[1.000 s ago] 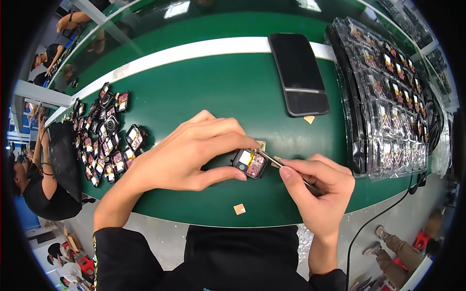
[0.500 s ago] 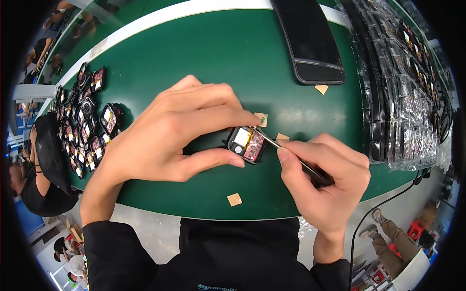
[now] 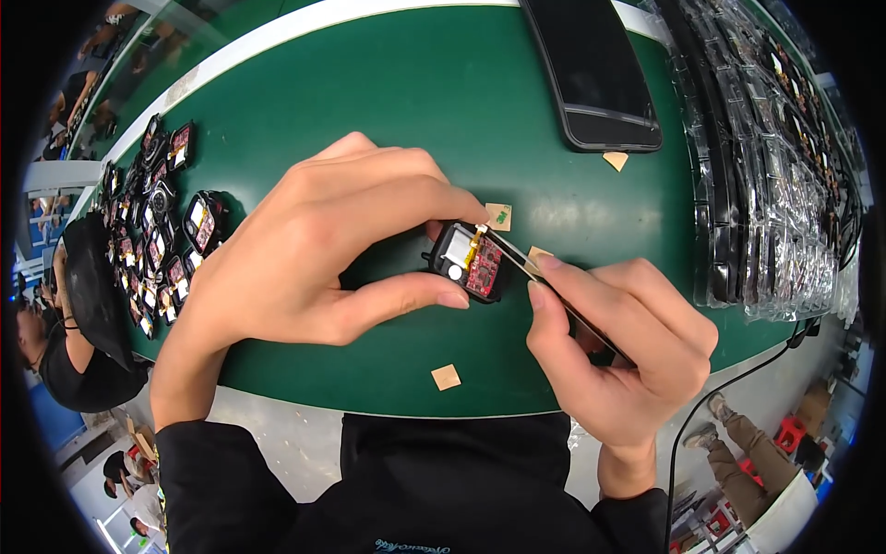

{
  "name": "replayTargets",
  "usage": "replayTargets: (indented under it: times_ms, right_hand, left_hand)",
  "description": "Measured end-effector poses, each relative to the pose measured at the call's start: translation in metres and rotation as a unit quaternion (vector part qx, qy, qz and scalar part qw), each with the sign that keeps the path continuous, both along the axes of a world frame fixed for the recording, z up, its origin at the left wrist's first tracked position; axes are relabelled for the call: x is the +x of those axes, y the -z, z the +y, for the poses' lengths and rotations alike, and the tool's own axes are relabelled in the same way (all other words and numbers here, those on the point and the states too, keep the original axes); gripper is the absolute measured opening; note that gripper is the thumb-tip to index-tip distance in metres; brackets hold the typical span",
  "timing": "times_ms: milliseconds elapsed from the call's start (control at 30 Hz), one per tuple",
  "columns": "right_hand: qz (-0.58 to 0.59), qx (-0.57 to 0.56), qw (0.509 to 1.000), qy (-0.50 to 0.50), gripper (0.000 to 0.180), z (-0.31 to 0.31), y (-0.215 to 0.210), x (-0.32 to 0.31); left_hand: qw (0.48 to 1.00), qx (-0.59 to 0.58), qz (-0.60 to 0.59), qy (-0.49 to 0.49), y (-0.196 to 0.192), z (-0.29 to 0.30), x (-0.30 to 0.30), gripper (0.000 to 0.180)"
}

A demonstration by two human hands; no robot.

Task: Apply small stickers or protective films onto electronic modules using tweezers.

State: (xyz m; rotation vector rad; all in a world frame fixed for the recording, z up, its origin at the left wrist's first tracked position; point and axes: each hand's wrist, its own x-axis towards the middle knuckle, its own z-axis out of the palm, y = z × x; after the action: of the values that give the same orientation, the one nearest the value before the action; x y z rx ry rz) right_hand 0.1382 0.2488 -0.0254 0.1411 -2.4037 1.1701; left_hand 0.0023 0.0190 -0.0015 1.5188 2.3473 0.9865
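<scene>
My left hand (image 3: 318, 245) grips a small open black device housing (image 3: 469, 262) between thumb and fingers, its inside facing up. A red circuit board, a white block and a strip of yellow tape show inside it. Metal tweezers (image 3: 556, 295) are pinched in my right hand (image 3: 637, 342). Their tips meet the housing's upper edge, close to my left index fingertip; whether they grip anything there is too small to tell. Just beyond lies a tan square with a green mark (image 3: 498, 217). Another tan square (image 3: 446, 377) lies nearer me, and one is partly covered by my right fingers.
Several similar open housings (image 3: 157, 231) are piled on the green table (image 3: 388, 83) at the left. A black phone (image 3: 595, 83) lies at the back, with a tan piece (image 3: 616, 162) by its end. Stacked clear plastic trays (image 3: 757, 175) fill the right side. Another person sits at far left.
The housing has shifted slightly up and tilted in my left hand, so its red board shows more brightly. The tweezers have moved up with it, their tips staying at its upper edge.
</scene>
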Motion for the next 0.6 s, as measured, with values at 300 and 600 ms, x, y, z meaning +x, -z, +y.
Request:
replayTargets:
  times_ms: [300, 600]
  right_hand:
    - [0.014, 0.007, 1.000, 0.001, 0.029, -0.004, 0.002, -0.001]
    - [-0.022, -0.042, 0.998, -0.035, 0.020, 0.004, -0.001, -0.003]
  left_hand:
    - [1.000, 0.010, -0.004, 0.016, 0.003, -0.002, -0.004, 0.053]
    - [0.997, -0.006, -0.066, 0.045, 0.004, -0.006, -0.016, 0.056]
